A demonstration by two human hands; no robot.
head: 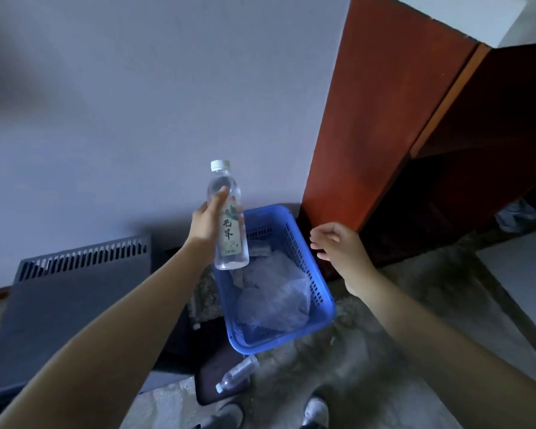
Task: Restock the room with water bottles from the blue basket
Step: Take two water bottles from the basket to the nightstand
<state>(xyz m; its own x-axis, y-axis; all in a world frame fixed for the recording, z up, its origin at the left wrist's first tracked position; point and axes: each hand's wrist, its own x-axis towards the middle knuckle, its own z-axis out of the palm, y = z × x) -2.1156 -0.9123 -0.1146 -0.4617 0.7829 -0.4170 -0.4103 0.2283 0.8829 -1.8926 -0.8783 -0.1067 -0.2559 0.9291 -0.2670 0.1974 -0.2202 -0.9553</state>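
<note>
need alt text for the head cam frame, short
The left hand holds a capped water bottle upright above a blue basket on the floor, which holds crumpled clear plastic. The right hand hovers empty beside the basket, fingers loosely curled. A second bottle lies on a dark mat near the person's shoes.

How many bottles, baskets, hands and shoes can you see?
Bottles: 2, one held upright, one lying on the floor
Baskets: 1, blue
Hands: 2, left hand, right hand
Shoes: 2
Total: 7
</note>
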